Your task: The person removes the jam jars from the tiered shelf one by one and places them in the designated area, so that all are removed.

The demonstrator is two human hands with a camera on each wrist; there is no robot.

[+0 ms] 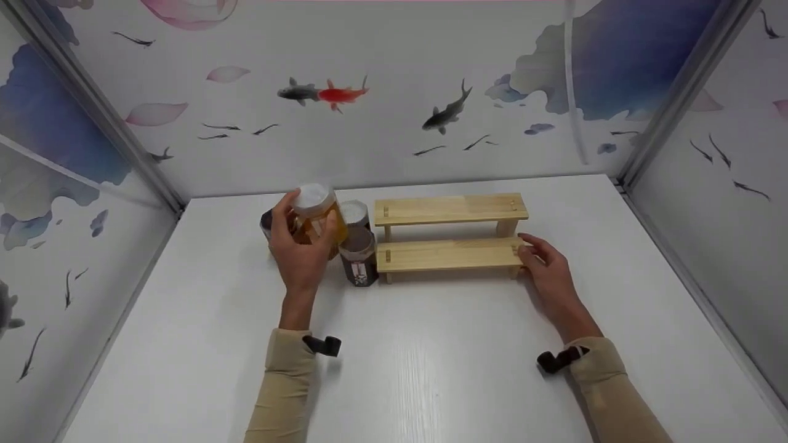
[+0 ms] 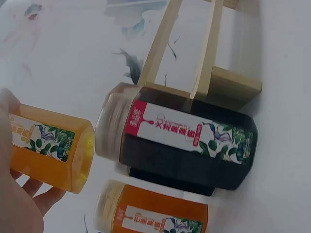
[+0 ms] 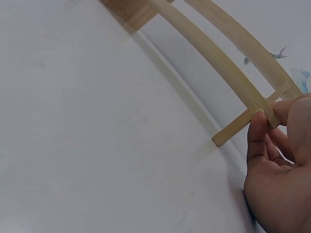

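My left hand (image 1: 300, 261) grips an amber jam jar (image 1: 332, 224) with a white lid, raised above the other jars. In the left wrist view, a printed label shows on this amber jar (image 2: 48, 143). Close beside it stands a dark jam jar (image 2: 189, 141) with a red and white label, against the left end of the two-tier wooden rack (image 1: 449, 253). An orange jam jar (image 2: 160, 208) is also near. My right hand (image 1: 550, 274) pinches the right end of the rack's lower board, thumb in front, as the right wrist view shows.
Behind the front dark jar is a white-lidded jar (image 1: 355, 213). Another dark jar (image 1: 266, 223) is partly hidden by my left hand. The white table (image 1: 425, 351) meets a back wall (image 1: 394, 141) printed with fish, and side panels stand left and right.
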